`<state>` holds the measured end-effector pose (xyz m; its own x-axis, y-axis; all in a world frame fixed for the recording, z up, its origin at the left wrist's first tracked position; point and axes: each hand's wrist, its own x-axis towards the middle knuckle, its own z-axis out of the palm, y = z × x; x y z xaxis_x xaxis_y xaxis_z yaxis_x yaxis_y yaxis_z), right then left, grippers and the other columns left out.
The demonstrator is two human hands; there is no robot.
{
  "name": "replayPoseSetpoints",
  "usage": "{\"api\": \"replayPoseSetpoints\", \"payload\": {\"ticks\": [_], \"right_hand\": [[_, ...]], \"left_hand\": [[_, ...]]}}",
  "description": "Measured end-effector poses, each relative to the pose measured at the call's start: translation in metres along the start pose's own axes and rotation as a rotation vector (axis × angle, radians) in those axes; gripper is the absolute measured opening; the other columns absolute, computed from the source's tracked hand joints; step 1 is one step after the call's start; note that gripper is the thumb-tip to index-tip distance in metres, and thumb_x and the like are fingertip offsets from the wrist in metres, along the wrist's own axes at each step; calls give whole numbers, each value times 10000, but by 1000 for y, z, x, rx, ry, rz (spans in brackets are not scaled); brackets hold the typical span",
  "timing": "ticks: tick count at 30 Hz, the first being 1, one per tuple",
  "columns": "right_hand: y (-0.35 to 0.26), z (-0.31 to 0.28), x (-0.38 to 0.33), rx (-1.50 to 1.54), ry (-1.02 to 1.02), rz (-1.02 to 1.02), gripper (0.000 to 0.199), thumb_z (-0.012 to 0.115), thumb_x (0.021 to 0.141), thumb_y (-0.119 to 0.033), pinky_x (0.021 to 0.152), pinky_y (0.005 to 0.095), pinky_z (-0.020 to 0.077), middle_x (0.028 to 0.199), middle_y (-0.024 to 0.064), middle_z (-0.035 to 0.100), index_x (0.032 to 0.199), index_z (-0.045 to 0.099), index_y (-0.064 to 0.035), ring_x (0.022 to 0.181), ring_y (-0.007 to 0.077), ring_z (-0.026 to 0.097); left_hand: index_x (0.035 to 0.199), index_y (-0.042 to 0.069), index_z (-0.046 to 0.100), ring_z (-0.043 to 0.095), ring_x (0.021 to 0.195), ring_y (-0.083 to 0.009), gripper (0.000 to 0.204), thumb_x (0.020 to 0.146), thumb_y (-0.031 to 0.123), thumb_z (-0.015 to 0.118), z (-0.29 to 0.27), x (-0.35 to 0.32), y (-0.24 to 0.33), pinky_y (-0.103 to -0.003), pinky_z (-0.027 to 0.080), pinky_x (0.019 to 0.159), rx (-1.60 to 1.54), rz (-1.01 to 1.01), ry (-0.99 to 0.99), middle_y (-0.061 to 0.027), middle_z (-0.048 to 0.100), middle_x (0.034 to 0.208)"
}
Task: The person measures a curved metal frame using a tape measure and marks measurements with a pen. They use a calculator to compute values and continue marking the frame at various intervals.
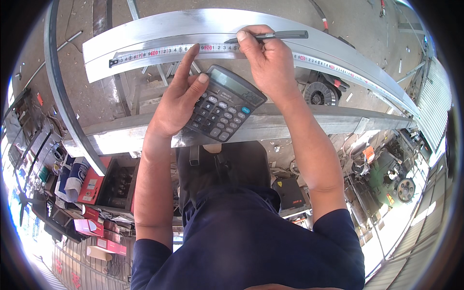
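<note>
A silver metal bar (159, 28) runs across in front of me, with an extended tape measure (169, 50) lying along it. My left hand (175, 104) grips the upper left edge of a dark calculator (223, 107), thumb on top and the other fingers hidden beneath. Its index finger stretches forward and touches the tape. In my right hand (271, 63) is a dark pen (285, 35), pinched between thumb and fingers. The pen's tip points left, down at the bar just beyond the tape's edge. The calculator sits tilted above a nearer metal beam (309, 122).
A grey upright post (65, 92) curves along the left. Beyond the near beam sits a round-bladed machine (320, 94). Red-and-black cases (94, 186) and opened boxes (108, 245) lie at lower left. A green machine with a handwheel (405, 190) stands at right.
</note>
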<state>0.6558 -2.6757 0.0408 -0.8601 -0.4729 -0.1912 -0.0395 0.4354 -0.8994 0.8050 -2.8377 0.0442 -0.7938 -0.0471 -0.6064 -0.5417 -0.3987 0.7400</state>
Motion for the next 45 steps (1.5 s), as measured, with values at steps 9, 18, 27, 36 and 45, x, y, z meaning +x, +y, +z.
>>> {"api": "replayPoseSetpoints", "payload": {"ticks": [9, 18, 27, 36, 45], "right_hand": [[0, 0, 0, 7, 14, -3, 229, 682, 1043, -234, 569, 294, 467, 681, 42, 651, 1046, 711, -7, 604, 115, 583], [-1, 0, 0, -14, 5, 6, 240, 679, 1048, -248, 588, 290, 481, 691, 38, 658, 1062, 706, -10, 619, 118, 595], [1, -4, 4, 277, 32, 161, 306, 698, 1034, -317, 715, 284, 543, 799, 48, 704, 1083, 706, -16, 757, 120, 671], [-10, -15, 4, 310, 50, 184, 328, 684, 1039, -320, 759, 289, 552, 808, 59, 704, 1096, 693, 4, 785, 128, 676], [-25, -48, -65, 362, 169, 32, 324, 560, 1090, -188, 920, 363, 552, 1125, 132, 661, 1368, 497, -32, 992, 187, 652]], "left_hand": [[1689, 52, 162, 607, 1161, -140, 686, 1123, 212, 515, 0, 0, 0, -285, 454, 1036, 17, 4, 3, -130, 686, 1200], [1689, 51, 159, 609, 1166, -149, 687, 1124, 217, 514, 0, 0, 0, -294, 456, 1040, 30, -12, 9, -138, 685, 1199], [1689, 53, 163, 608, 1151, -139, 683, 1125, 209, 516, -1, -1, 1, -289, 456, 1033, -11, -6, -8, -125, 686, 1176], [1674, 51, 227, 533, 918, -65, 670, 1113, 223, 551, 4, -2, 3, -218, 437, 882, -6, 30, 32, -19, 630, 937], [1478, -27, 524, 642, 984, -99, 474, 1120, 283, 529, 21, -27, 23, -258, 520, 880, -209, -126, 225, -46, 684, 1079]]}}
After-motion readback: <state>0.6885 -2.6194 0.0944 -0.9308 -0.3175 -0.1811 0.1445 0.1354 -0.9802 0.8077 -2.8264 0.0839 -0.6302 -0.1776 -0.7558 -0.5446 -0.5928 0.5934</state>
